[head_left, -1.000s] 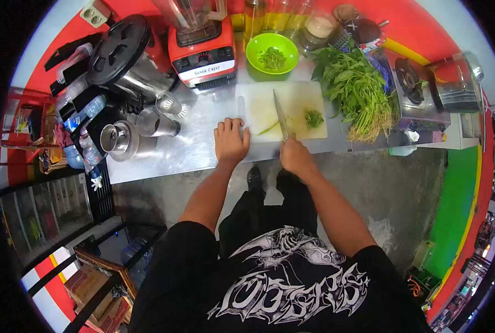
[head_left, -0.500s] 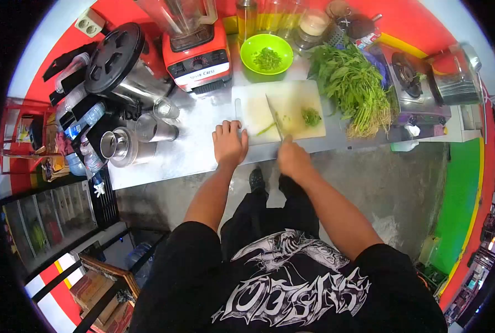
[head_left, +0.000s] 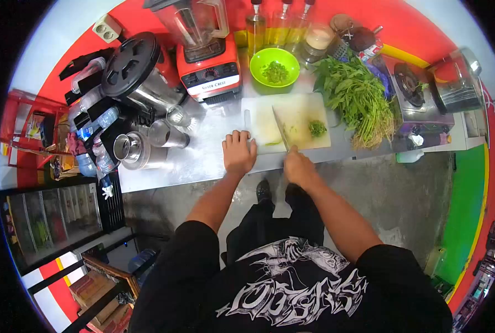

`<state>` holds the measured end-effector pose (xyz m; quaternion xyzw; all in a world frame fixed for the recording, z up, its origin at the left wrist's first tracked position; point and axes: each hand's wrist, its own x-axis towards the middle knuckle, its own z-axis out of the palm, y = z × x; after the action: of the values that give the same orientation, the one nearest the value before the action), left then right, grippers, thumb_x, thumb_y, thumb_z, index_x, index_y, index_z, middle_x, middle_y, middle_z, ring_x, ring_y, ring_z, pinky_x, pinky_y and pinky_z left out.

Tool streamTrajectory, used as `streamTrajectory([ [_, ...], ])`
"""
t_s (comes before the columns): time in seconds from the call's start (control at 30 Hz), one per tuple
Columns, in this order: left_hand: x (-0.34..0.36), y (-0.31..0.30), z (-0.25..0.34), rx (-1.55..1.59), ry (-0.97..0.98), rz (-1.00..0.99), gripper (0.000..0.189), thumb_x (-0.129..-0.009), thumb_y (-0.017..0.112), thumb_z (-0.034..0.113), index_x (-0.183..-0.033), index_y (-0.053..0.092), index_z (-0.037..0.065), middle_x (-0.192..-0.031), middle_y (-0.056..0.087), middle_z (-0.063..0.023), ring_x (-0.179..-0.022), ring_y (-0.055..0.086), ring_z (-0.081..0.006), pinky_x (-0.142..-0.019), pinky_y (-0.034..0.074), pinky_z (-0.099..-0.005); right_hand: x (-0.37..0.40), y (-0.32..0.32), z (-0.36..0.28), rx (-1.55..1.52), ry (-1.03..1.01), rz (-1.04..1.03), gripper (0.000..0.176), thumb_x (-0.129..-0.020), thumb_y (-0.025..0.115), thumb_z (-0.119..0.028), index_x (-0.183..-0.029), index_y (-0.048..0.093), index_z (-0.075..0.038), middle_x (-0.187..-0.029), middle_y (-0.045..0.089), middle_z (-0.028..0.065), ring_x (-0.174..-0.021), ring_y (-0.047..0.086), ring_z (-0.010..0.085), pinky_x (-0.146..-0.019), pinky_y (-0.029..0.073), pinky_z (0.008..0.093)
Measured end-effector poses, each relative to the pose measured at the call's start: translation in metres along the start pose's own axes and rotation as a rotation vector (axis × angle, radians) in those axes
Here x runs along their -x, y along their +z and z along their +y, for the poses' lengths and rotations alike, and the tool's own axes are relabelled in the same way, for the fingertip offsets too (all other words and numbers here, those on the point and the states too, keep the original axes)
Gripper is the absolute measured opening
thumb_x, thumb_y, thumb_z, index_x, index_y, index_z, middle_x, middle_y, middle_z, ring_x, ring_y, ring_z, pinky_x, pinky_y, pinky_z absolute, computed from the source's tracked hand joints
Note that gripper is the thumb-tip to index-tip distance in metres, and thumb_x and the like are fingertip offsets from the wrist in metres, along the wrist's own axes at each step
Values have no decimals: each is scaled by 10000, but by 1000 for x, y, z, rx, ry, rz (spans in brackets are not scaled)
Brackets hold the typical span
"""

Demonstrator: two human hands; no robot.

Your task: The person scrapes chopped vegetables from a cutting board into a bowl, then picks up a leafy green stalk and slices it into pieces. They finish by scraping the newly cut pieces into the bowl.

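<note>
My left hand (head_left: 239,152) lies palm down on the steel counter, fingers apart, just left of the white cutting board (head_left: 254,104). Nothing is in it. My right hand (head_left: 299,166) is closed around the handle of a kitchen knife (head_left: 279,125), at the board's front edge. The blade points away from me across the board. Right of the blade sits a small heap of chopped greens (head_left: 317,129); to its left lies a thin green piece (head_left: 273,144). Behind the board, a lime-green bowl (head_left: 257,62) holds more chopped greens.
A bunch of leafy greens with roots (head_left: 355,97) lies right of the board, beside a gas stove (head_left: 419,114). Behind stand a red blender (head_left: 208,69) and oil bottles (head_left: 255,30). Metal cups (head_left: 167,133) and a large lidded steel pot (head_left: 142,83) occupy the left.
The whole view has shifted, so the counter sits lower and further right. The green piece left of the blade looks shorter and lies flatter. My right hand still grips the knife.
</note>
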<state>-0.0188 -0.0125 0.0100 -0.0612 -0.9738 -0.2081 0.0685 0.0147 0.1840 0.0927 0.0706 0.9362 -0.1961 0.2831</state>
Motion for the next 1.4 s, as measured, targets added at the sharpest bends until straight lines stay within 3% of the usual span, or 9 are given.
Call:
streamTrajectory([
  [0.17,2,0,-1,46,31,69,238,-929,611,280,-1084,589,100,-1053,544,-106,-1013,501,-315,-874,385,-452,-3,45,15,-66,12,87,442,-955,496,-123,-1324,395,100,-1129,663,350,-1074,652,497,-921,524,551],
  [0.43,11,3,-5,207,22,98,187,-962,575,224,-1085,598,84,-1079,566,-143,-1007,504,-351,-888,379,-469,-6,13,18,-58,-51,73,431,-954,485,-148,-1278,450,134,-1111,664,352,-1003,673,500,-888,539,548],
  [0.5,18,1,-2,324,48,239,199,-959,580,210,-1098,594,68,-1078,563,-168,-986,498,-375,-885,381,-484,1,16,25,19,-123,81,438,-973,483,-170,-1284,445,135,-1090,669,350,-996,673,496,-876,541,551],
  [0.57,31,-4,3,317,44,138,284,-947,600,229,-1180,596,67,-1174,578,-176,-1073,506,-399,-953,383,-496,4,20,28,-21,-114,73,423,-982,486,-185,-1261,452,131,-1069,674,347,-990,676,495,-870,541,553],
  [0.67,49,-6,5,100,283,-73,565,-922,639,325,-1449,523,157,-1505,475,-123,-1338,427,-374,-1106,327,-490,10,33,24,-74,-119,135,372,-999,505,-203,-1196,472,111,-1005,690,334,-976,688,483,-856,545,548],
  [0.8,48,-11,10,73,316,-92,601,-926,630,357,-1490,504,196,-1556,439,-61,-1338,432,-336,-1099,332,-478,10,42,18,-61,-107,211,330,-977,507,-163,-1190,499,88,-1009,702,313,-961,701,466,-868,552,526],
  [0.97,50,-9,10,12,333,-87,547,-933,613,359,-1461,539,234,-1554,443,-40,-1318,445,-324,-1077,360,-489,19,7,8,67,-121,177,312,-899,507,-65,-1161,562,95,-1040,703,306,-1000,703,432,-887,559,494],
  [1.03,49,-8,9,47,325,-85,569,-926,619,362,-1471,523,228,-1552,445,-41,-1314,445,-324,-1079,357,-491,20,9,15,11,-139,158,369,-894,606,-146,-1149,554,115,-1046,693,308,-969,694,472,-861,557,520],
  [1.4,46,-8,13,18,312,-68,614,-880,646,378,-1467,535,235,-1508,479,-42,-1277,450,-316,-1067,349,-471,11,22,18,-91,-111,131,345,-949,533,-191,-1139,552,96,-1050,684,340,-996,680,495,-913,533,542],
])
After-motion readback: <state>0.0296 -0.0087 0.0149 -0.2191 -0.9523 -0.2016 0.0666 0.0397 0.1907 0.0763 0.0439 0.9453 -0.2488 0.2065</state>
